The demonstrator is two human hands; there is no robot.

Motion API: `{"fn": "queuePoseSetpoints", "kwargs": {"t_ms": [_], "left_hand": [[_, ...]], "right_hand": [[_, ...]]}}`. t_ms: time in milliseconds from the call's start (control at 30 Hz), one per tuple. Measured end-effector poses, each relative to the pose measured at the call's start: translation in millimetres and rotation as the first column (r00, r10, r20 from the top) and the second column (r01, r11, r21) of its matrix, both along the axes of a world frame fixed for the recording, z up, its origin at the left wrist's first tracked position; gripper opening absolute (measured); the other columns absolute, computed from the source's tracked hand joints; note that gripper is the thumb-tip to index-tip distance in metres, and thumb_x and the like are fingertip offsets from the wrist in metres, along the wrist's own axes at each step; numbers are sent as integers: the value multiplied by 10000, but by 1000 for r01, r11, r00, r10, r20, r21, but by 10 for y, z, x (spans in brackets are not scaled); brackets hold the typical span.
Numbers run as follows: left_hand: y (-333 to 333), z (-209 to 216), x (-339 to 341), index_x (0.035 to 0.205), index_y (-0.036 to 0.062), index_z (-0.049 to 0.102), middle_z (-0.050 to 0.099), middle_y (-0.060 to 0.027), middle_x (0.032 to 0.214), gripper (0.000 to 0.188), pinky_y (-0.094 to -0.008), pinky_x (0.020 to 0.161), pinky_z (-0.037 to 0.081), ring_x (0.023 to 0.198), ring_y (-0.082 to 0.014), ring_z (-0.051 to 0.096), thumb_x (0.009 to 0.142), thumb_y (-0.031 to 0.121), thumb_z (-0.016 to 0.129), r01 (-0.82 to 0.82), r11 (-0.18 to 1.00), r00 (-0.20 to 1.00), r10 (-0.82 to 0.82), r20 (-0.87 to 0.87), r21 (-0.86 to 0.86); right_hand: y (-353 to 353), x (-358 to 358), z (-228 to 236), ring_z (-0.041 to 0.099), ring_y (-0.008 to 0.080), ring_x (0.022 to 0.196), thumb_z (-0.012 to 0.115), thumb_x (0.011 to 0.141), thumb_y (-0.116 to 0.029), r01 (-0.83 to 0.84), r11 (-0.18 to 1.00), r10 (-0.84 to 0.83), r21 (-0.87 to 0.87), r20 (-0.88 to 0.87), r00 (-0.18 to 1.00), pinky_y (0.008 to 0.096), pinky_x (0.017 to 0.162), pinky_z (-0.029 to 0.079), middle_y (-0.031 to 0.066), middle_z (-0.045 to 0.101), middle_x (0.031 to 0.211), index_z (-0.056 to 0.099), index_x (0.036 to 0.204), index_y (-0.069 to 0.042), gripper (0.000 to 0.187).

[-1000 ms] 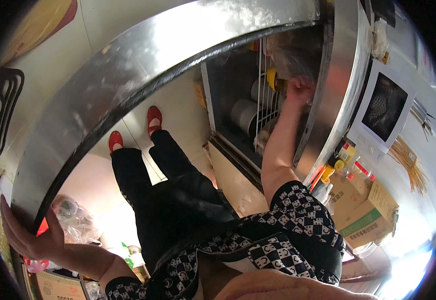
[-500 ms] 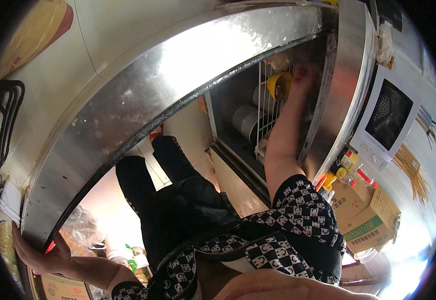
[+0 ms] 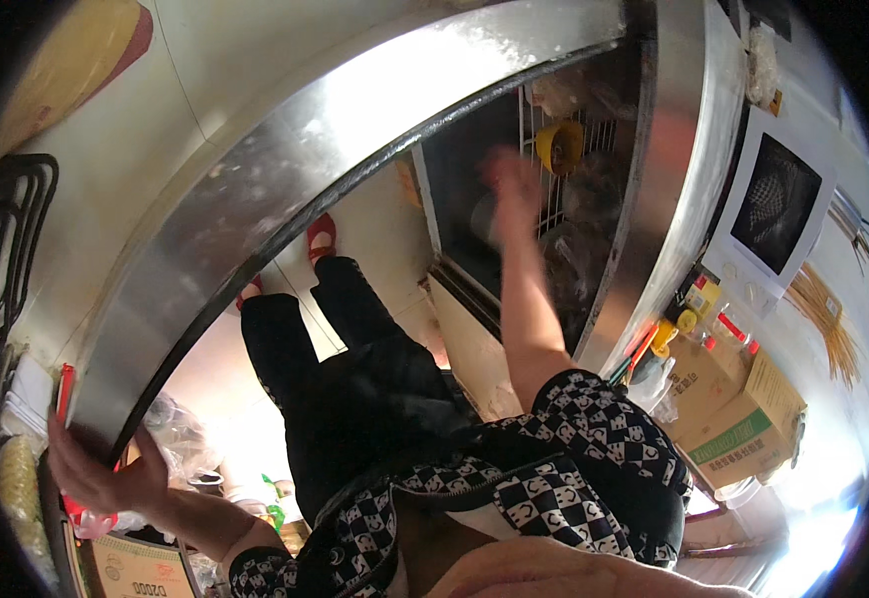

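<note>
A steel fridge door (image 3: 255, 189) stands swung out across the upper left. My left hand (image 3: 110, 483) grips its lower-left edge, fingers on the outer side and thumb on the inner side. My right arm reaches into the dark fridge compartment. The right hand (image 3: 514, 184) is smeared by motion, so its fingers cannot be made out. Close to its right, a yellow cup-like container (image 3: 560, 148) rests on a white wire shelf (image 3: 554, 204). Clear plastic bags (image 3: 569, 254) and other blurred goods lie around the shelf.
A microwave-like white appliance (image 3: 768, 194) stands on the right. Below it are red-capped bottles (image 3: 733, 329) and a cardboard box (image 3: 743, 429). Bundled thin sticks (image 3: 825, 319) lie at far right. Black metal tubing (image 3: 20, 239) is at far left; another carton (image 3: 140, 568) sits below my left hand.
My right hand has pulled back from beside the yellow container and moved left within the fridge. The door has shifted slightly in view; my left hand stays on its edge.
</note>
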State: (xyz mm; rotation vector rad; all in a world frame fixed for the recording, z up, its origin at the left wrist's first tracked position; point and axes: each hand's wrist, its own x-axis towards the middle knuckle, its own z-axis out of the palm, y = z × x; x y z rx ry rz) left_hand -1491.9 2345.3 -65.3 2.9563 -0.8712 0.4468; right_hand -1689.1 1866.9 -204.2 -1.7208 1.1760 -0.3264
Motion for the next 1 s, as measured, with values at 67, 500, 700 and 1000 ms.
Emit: {"fn": "queuePoseSetpoints", "kwargs": {"t_ms": [67, 500, 700, 1000], "left_hand": [[-178, 32, -333, 1200, 29, 529, 582, -121, 1119, 695, -362, 805, 443, 1002, -275, 552, 771, 575, 550, -50, 998, 997, 46, -70, -47], [-2410, 130, -2641, 1292, -77, 337, 408, -304, 1259, 623, -438, 963, 354, 1128, -425, 441, 828, 281, 549, 81, 885, 67, -464, -883, -458], [-2603, -344, -2472, 1245, 20, 452, 567, -211, 1126, 412, -368, 888, 442, 1038, -313, 562, 899, 240, 492, 85, 893, -97, -435, -895, -443], [-2869, -84, -1674, 1214, 19, 473, 584, -195, 1102, 450, -384, 869, 446, 1002, -314, 576, 892, 333, 469, 392, 870, 3, -328, -945, -300]], "right_hand": [[514, -632, -4, 566, 128, 746, 573, 876, -190, -156, 933, 164, 325, 4, 986, 273, 680, 461, 64, 620, 863, 588, 980, -14, 205], [135, -2084, 1448, 594, 241, 858, 620, 800, -117, -79, 993, 67, -91, -136, 989, 312, 740, 489, 147, 541, 1049, 548, 1034, -25, 262], [-220, -2464, 1176, 514, 364, 1026, 624, 770, -234, -161, 914, -6, -373, -409, 913, 419, 869, 430, 197, 529, 1109, 547, 1043, -22, 354], [-330, -3265, 492, 614, 334, 811, 548, 722, -232, -385, 906, 396, 177, -679, 619, 415, 727, 491, 171, 639, 822, 648, 810, -37, 236]]}}
